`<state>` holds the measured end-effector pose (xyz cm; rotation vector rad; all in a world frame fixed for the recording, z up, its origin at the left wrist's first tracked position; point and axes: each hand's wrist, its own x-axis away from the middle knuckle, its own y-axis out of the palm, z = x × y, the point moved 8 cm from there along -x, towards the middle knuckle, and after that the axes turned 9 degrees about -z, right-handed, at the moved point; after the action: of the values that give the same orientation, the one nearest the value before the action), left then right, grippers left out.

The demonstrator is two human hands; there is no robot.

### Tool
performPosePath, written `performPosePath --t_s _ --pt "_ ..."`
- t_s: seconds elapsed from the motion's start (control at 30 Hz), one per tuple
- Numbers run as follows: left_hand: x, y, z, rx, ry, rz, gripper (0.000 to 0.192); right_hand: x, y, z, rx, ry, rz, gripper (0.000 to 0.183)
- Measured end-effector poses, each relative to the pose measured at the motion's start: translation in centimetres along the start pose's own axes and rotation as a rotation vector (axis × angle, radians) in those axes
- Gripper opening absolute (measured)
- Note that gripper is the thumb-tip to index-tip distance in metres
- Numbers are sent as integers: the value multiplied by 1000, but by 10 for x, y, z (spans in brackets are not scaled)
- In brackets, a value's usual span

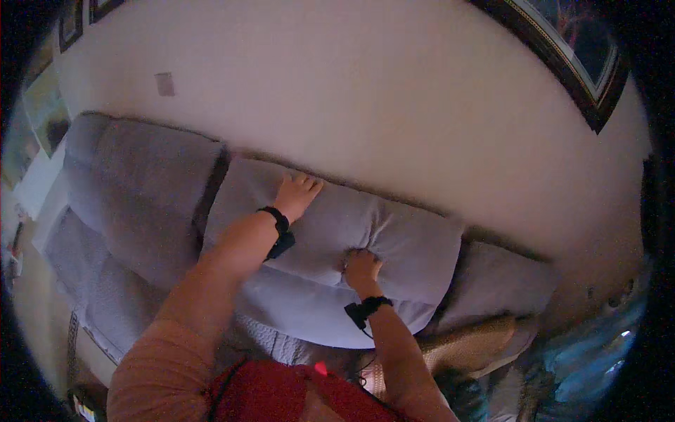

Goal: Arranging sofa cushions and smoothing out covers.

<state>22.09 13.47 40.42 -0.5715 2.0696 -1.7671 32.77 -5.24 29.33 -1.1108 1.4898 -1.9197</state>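
Before me is the middle back cushion (416, 232) of a grey upholstered sofa. My left hand (298, 196) lies palm down near its top edge with the fingers spread. Lower and to the right, my right hand (363, 268) is curled tightly into the cushion's fabric. Creases run upward from that fist, and its fingertips are hidden. Each wrist wears a black strap with a small dark device: one by the left wrist (282, 243), another by the right wrist (356, 315).
A larger sofa back section (153, 179) stands at left, a smaller one (501, 279) at right. Tan woven fabric (469, 343) lies on the right side. Behind the sofa rises a pale wall (358, 95), bearing a dark-framed picture (572, 76) and a small wall plate (164, 84).
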Motion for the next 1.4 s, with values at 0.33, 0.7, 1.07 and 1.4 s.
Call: performPosePath --t_s 0.33,0.7,1.07,1.4 --pt "-31 27 3 -89 14 34 37 9 -29 -13 -15 -49 -49 40" --pt "63 -5 18 -132 -36 473 16 39 -3 -21 -37 -128 231 29" --pt "166 -88 7 150 -23 706 6 78 6 -63 -334 -260 519 41" --pt "101 -64 -26 325 -218 495 70 -21 -75 -50 -285 -22 13 86"
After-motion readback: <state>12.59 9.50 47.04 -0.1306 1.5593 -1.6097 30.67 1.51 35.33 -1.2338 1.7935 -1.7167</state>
